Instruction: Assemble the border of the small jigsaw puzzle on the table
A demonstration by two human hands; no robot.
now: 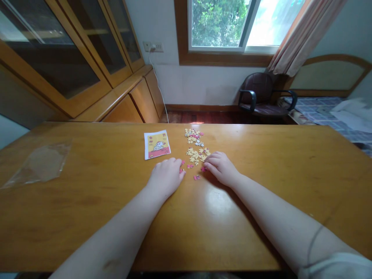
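Pink puzzle pieces (190, 166) between left hand (167, 172), right hand (221, 166); yellow pieces (193, 154) beyond.

A broad, glossy yellow-brown wooden bench (279, 155) carries a clear, flat plastic bag (43, 162) near its left end. Behind the bench's left part stands a tall orange-brown wooden cabinet (106, 90) with dark glass doors. Past the bench's far edge lies a reddish-brown wooden floor (200, 117); farther beyond the bench, a white wall (197, 85) bears pale rectangular sockets (159, 47), a thin white cable (159, 83) and a brown-framed sliding window (215, 49). Beyond the bench's far right side are a dark maroon padded armchair (258, 91), a gathered pink fabric curtain (310, 35) and a bed with blue checked bedding (316, 110).
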